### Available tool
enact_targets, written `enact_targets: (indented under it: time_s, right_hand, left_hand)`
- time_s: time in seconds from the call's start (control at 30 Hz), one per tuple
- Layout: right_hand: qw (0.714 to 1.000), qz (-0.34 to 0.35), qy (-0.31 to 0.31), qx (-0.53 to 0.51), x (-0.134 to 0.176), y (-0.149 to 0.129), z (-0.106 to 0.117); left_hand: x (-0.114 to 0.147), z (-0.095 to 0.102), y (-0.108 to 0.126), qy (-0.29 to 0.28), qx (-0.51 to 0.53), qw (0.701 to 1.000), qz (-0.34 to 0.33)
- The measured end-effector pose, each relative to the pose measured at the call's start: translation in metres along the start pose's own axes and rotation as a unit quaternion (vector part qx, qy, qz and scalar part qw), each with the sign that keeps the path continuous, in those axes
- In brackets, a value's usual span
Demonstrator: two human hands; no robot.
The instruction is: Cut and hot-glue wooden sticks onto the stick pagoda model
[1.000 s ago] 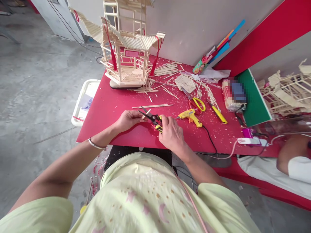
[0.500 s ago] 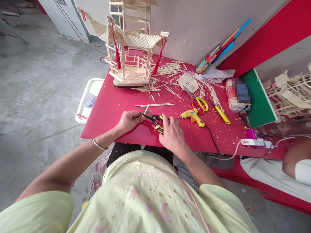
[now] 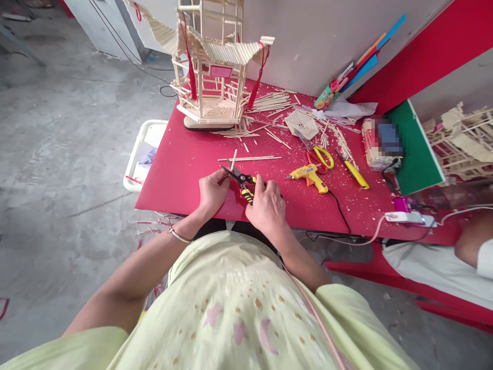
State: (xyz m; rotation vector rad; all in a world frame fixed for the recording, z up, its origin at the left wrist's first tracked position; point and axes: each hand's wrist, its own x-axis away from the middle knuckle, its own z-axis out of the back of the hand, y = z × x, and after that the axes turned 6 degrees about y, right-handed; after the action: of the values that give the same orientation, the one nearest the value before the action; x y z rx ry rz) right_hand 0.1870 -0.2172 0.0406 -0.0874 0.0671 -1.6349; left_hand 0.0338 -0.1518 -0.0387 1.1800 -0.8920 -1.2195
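My right hand (image 3: 266,204) is wrapped round the black and yellow handles of a pair of scissors (image 3: 242,181). Their dark blades stand apart and point up and left. With its fingers pinched, my left hand (image 3: 214,191) holds a short pale wooden stick (image 3: 233,159), which stands up between the blades. Just beyond my hands, long thin sticks (image 3: 250,158) lie on the red table (image 3: 173,180). A yellow glue gun (image 3: 309,176) rests to the right of my right hand.
A stick-built pagoda model (image 3: 215,97) with red tassels stands at the back. Yellow-handled scissors (image 3: 323,156), a yellow utility knife (image 3: 356,176) and a hexagonal stick panel (image 3: 301,125) lie to the right. A power strip (image 3: 408,219) sits near another person's arm (image 3: 472,239).
My left hand has turned more upright and its wrist has come nearer my body. The stick between the blades now stands straighter. The whole view has shifted slightly.
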Motion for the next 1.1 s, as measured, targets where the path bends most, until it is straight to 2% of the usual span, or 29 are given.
enact_targets:
  time_s: [0.2,0.43,0.77,0.97,1.1]
  right_hand:
    - [1.0,-0.001,0.01,0.01,0.004,-0.004,0.0]
    - [1.0,-0.017,0.006,0.013,0.006,-0.008,0.0]
    - [0.999,-0.024,0.006,0.021,0.005,-0.012,0.001]
    - [0.999,0.009,-0.011,0.033,-0.002,-0.005,-0.004]
    - [0.999,0.038,0.002,0.027,-0.011,0.007,-0.006]
  left_hand:
    - [0.006,0.0,0.004,0.026,-0.03,0.999,-0.016]
    - [0.008,0.0,0.006,0.032,-0.067,0.997,-0.034]
    - [0.008,-0.001,0.002,0.03,-0.045,0.997,-0.055]
    - [0.009,0.0,0.005,0.018,-0.024,0.998,-0.053]
    - [0.007,-0.002,0.004,0.017,-0.021,0.998,-0.058]
